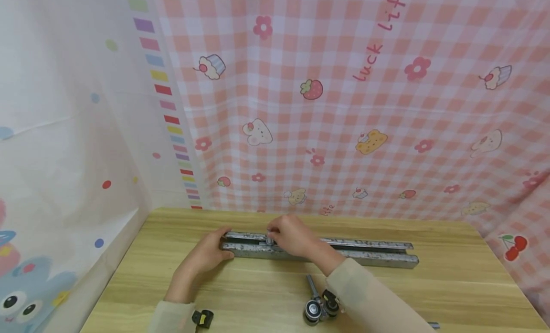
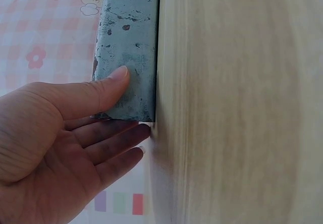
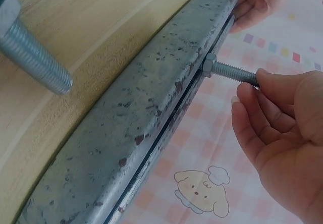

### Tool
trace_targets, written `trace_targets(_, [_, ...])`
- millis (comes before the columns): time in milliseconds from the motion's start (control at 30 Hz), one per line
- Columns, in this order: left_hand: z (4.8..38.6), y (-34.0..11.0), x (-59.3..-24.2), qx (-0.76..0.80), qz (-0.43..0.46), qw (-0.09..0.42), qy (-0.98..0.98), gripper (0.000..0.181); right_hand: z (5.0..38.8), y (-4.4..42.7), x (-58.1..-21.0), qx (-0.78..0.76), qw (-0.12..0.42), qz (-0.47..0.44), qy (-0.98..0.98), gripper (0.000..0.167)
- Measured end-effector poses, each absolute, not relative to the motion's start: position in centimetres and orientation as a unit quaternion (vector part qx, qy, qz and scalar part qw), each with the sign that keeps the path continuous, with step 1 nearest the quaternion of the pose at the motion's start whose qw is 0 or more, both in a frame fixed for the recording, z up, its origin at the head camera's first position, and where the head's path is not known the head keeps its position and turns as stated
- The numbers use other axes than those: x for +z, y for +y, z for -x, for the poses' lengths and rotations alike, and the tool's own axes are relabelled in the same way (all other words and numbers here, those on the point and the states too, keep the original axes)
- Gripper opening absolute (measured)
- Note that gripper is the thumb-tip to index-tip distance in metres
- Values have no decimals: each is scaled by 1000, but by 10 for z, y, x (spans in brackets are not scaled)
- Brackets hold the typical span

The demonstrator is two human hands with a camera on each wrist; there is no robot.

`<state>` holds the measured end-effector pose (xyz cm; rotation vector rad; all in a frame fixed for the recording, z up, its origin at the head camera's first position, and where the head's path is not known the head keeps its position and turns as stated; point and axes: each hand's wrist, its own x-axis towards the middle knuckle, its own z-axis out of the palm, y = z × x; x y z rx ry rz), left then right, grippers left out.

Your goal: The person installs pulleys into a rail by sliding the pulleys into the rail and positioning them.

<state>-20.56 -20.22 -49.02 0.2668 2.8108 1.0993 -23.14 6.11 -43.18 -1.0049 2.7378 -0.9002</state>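
Note:
A long grey metal channel rail [image 1: 378, 259], speckled with dark worn spots, lies across the wooden table with its slot facing up. My left hand [image 1: 209, 251] grips the rail's left end, the thumb [image 2: 108, 85] flat on its near side. Between thumb and fingertips my right hand [image 1: 292, 235] pinches the free end of a threaded bolt [image 3: 234, 73]. The bolt rises from the slot, with a hex nut [image 3: 209, 65] at its base by the slot's edge. Whatever sits below the nut is hidden inside the rail.
On the table in front of the rail lies a roller trolley [image 1: 312, 310] with round wheels and its own threaded bolt [image 1: 312, 286]. Part of another metal piece [image 1: 434, 325] shows at the lower right. A pink checked cloth [image 1: 335, 180] hangs behind the table.

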Motion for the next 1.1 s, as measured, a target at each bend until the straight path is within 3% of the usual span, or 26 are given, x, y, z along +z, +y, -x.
trace_targets(1100, [205, -202, -490, 370, -96, 47, 923, 69, 234, 38, -432, -301, 54, 325, 895, 13])
